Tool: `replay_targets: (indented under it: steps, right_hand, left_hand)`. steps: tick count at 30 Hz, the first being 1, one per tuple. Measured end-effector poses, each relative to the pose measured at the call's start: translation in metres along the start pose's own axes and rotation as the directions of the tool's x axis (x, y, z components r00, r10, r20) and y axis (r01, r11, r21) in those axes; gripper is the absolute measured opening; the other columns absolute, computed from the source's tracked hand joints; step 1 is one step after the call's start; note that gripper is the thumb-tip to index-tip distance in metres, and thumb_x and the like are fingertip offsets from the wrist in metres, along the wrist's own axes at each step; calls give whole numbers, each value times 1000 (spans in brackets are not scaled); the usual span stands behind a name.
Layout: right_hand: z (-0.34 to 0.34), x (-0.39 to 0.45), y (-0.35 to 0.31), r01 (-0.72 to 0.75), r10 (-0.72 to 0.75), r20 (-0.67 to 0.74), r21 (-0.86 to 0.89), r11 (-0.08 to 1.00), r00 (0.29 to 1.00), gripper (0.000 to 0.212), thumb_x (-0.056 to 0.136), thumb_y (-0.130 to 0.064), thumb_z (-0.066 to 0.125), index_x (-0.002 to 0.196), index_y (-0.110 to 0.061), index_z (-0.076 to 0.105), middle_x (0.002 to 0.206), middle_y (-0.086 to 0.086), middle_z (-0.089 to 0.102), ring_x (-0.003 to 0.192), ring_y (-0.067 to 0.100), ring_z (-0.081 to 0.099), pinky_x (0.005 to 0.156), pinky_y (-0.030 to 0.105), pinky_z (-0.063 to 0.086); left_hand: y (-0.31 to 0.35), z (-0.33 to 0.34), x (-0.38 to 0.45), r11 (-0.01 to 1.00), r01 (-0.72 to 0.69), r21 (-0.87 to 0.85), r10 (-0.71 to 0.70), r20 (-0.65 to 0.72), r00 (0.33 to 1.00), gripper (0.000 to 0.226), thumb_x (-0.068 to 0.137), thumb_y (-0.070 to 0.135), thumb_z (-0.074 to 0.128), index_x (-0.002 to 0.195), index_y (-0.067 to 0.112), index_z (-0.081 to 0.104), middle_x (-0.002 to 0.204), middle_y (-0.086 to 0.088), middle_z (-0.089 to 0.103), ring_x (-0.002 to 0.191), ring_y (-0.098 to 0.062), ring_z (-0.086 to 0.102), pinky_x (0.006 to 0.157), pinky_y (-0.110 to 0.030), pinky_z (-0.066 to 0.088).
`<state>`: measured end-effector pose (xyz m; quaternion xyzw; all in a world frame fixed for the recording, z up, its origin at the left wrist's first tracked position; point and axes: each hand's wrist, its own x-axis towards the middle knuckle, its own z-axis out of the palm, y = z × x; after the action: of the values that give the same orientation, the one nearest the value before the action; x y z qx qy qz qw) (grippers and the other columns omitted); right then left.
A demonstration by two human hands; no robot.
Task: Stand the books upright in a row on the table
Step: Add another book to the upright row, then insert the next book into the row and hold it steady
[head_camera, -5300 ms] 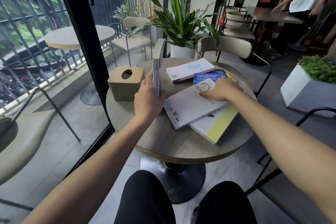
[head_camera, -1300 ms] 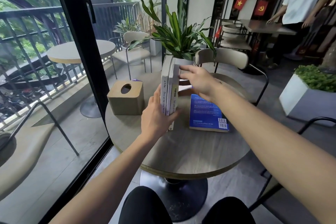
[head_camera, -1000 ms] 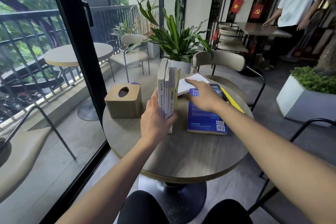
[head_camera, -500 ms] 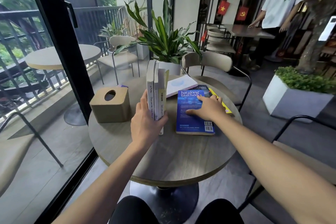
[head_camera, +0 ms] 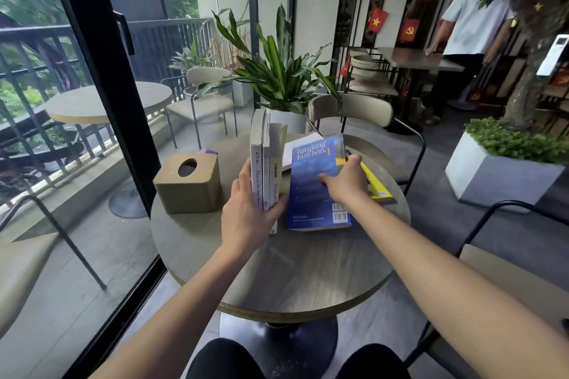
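Observation:
Two white books [head_camera: 265, 160] stand upright side by side on the round wooden table [head_camera: 295, 268], spines toward me. My left hand [head_camera: 249, 212] clasps their near end and holds them up. A blue book [head_camera: 314, 188] has its far edge raised off the table, with my right hand [head_camera: 346, 183] gripping its right edge. Under and beyond it lie a yellow book [head_camera: 377, 184] and a white book [head_camera: 297, 146], both flat.
A wooden tissue box [head_camera: 189, 183] sits left of the upright books. A potted plant [head_camera: 283, 80] and a chair [head_camera: 357, 111] stand behind the table. A white planter [head_camera: 495, 172] is on the right, a glass door frame [head_camera: 101, 77] on the left. A person stands far right.
My right hand went from resting on the flat blue book to gripping its right edge, and the book's far side has tilted up. My left hand stays on the upright books.

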<state>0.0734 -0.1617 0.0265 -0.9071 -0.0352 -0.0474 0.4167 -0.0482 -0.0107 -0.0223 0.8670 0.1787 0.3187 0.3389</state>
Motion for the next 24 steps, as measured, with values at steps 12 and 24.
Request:
replay_targets:
  steps: [12,24]
  right_hand:
    - [22,-45,-17,509,-501,-111,319,800,858,54,91,0,50,140,-10,29,133,10,56,118,25,53,89,16,36]
    - [2,-55,-17,500,-618,193,430,752,763,55,85,-18,49,137,-24,33,120,-5,61,107,3,56,84,9,39]
  left_hand:
    - [3,-2,1,1000,-15,14,15,25,1000,94,75,54,74,151,30,24,135,1,51,112,-26,58,83,-42,49]
    - [10,-9,-7,1000,-30,3,30,108,994,117,60,80,60,156,36,10,139,-1,48,118,-24,58,89,-43,52]
